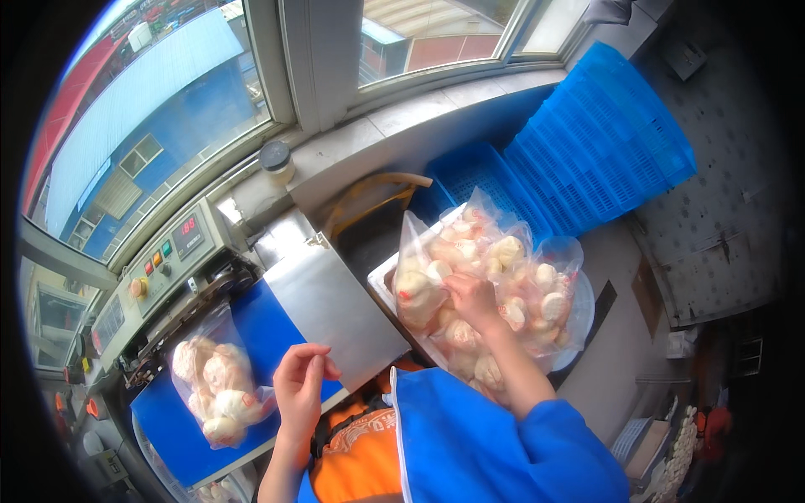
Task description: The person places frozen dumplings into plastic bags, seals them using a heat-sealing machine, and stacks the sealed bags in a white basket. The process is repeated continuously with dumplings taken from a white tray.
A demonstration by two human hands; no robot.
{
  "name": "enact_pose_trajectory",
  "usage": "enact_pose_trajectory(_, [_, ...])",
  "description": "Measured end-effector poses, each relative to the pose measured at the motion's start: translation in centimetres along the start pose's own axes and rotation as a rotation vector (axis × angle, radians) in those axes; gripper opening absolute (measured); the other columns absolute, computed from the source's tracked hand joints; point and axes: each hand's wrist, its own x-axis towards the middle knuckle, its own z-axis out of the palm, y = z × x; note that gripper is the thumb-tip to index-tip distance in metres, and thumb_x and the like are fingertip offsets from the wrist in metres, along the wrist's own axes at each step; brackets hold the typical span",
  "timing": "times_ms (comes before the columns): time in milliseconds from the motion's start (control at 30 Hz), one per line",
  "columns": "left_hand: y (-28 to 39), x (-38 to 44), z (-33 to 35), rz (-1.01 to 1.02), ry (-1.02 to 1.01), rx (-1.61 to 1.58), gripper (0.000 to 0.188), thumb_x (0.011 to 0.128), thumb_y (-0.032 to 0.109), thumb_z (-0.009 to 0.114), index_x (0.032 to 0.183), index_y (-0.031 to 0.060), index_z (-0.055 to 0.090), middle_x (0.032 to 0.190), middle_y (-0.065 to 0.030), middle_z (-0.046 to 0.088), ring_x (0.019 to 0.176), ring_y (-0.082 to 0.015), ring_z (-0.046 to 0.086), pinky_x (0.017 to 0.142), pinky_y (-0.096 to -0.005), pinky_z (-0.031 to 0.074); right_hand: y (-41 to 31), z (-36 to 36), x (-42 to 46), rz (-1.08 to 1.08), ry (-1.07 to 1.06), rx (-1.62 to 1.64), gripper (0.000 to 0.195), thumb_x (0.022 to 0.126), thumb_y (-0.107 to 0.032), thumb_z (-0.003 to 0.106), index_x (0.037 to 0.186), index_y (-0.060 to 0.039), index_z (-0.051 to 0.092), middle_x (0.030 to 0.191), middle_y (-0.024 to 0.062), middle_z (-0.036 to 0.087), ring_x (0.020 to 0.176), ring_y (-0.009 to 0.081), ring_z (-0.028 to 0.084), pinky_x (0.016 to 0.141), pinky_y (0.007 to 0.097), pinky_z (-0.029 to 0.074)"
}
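My right hand pinches a clear plastic bag of pale steamed buns by its film. That bag lies on a heap of similar bagged buns in a white tub, whose far side is hidden under the bags. With its fingers loosely bent and nothing in them, my left hand hovers over the near edge of a blue conveyor belt. Another bag of buns rests on the belt, left of that hand. A bare metal plate sits between belt and tub.
Along the belt's far side runs a bag-sealing machine with a control panel. Blue plastic crates stand stacked by the wall, beside an open blue crate. A dark-lidded jar occupies the window ledge. A yellowish hose curves below it.
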Motion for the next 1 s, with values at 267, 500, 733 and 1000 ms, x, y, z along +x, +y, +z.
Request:
enact_pose_trajectory(267, [-3.1, -0.5, 0.2, -0.113, -0.011, -0.002, 0.013, 0.103, 0.003, 0.053, 0.110, -0.0009, 0.063, 0.087, -0.0062, 0.067, 0.080, -0.0107, 0.065, 0.074, -0.0236, 0.053, -4.9, -8.4, 8.2, -0.278, 0.073, -0.007, 0.012, 0.076, 0.004, 0.067, 0.083, -0.0066, 0.070, 0.075, 0.0095, 0.067, 0.071, 0.0289, 0.067, 0.061, 0.0370, 0.052])
enact_pose_trajectory(500, [-2.4, -0.3, -0.6, -0.046, 0.020, 0.003, 0.013, 0.103, 0.003, 0.053, 0.111, -0.0006, 0.063, 0.088, -0.0064, 0.068, 0.081, -0.0106, 0.066, 0.074, -0.0236, 0.054, -14.2, -16.4, 11.9, -0.789, -0.031, 0.011, 0.015, 0.077, -0.011, 0.079, 0.091, -0.0084, 0.073, 0.073, 0.0046, 0.067, 0.066, 0.0194, 0.068, 0.055, 0.0317, 0.053])
enact_pose_trajectory(733, [-1.8, 1.4, -4.3, 0.204, 0.152, 0.028, 0.039, 0.102, 0.014, 0.059, 0.139, 0.0046, 0.049, 0.122, -0.0116, 0.064, 0.109, -0.0186, 0.063, 0.095, -0.0319, 0.051, -20.1, -18.7, 10.2, -1.109, -0.306, 0.123, 0.019, 0.073, -0.013, 0.076, 0.092, -0.0154, 0.073, 0.066, -0.0039, 0.052, 0.060, 0.0114, 0.057, 0.053, 0.0257, 0.046])
enact_pose_trajectory(1000, [-1.7, -0.6, -6.8, 0.256, -0.103, 0.049, 0.067, 0.101, 0.048, 0.058, 0.148, 0.0014, 0.045, 0.147, -0.0176, 0.052, 0.140, -0.0268, 0.046, 0.117, -0.0415, 0.035, -18.7, -13.3, 8.2, -0.845, -0.489, 0.237, 0.010, 0.080, -0.012, 0.081, 0.085, -0.0150, 0.074, 0.088, 0.0010, 0.072, 0.093, 0.0185, 0.067, 0.086, 0.0367, 0.053])
